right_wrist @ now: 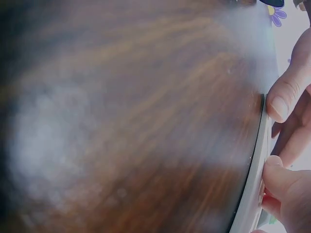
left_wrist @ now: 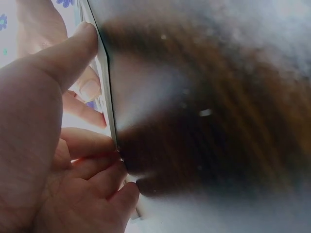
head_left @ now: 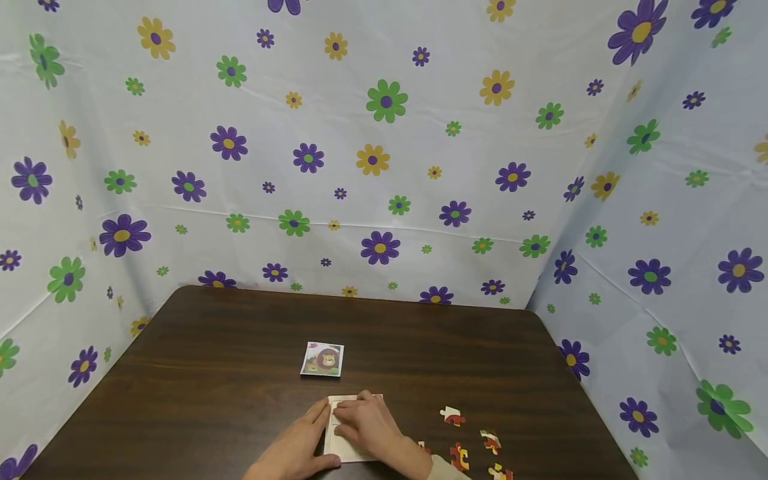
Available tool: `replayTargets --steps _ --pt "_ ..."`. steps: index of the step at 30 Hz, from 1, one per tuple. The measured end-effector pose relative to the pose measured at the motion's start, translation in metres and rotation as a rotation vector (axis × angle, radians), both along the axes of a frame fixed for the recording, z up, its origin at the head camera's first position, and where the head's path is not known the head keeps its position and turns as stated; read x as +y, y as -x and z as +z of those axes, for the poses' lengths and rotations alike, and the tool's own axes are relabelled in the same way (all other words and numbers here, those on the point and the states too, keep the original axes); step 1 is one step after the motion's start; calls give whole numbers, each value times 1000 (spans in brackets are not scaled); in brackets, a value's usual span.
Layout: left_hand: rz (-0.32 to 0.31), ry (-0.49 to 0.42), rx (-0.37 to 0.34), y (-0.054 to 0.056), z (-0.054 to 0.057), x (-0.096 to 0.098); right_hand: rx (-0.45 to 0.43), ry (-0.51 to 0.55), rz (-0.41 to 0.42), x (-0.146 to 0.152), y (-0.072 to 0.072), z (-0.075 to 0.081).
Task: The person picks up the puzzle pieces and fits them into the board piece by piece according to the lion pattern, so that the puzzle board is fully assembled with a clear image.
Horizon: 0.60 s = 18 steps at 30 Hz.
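Note:
A pale, square puzzle tray (head_left: 339, 449) lies on the table near its front, with a thin raised border along the left side. My left hand (head_left: 294, 441) rests against the tray's left edge, its fingers extended along the side and the thumb at the lower left corner. My right hand (head_left: 373, 425) reaches over the tray from the right, fingertips down on its upper left part. I cannot tell whether a puzzle piece is under those fingertips. Both wrist views show the tray edge-on, with fingers of both hands along its rim (left_wrist: 108, 82).
To the right lie several loose jigsaw pieces, among them a white and red one (head_left: 453, 416) and a red and yellow one (head_left: 459, 457). Behind the tray lies a lion picture card (head_left: 323, 360). Flowered cloth (head_left: 384, 167) surrounds the dark wooden table (head_left: 228, 347).

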<state>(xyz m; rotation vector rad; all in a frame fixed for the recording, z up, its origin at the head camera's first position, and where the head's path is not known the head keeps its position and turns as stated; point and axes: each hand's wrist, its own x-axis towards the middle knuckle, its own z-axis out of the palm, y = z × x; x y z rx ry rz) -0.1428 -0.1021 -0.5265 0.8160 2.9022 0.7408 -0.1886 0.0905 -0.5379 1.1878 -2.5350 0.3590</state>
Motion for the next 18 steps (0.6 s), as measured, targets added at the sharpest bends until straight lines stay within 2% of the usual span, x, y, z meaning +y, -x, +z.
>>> replayTargets --steps 8,12,15,18 --pt "-8 15 -24 1 0 0 44 54 93 1 2 0" --pt "-9 15 -10 1 -1 1 9 90 141 3 5 -3" --pt "-12 6 10 0 -1 0 -18 92 134 5 5 -4" --pt "-11 0 15 0 -1 0 -20 72 88 5 4 -4"
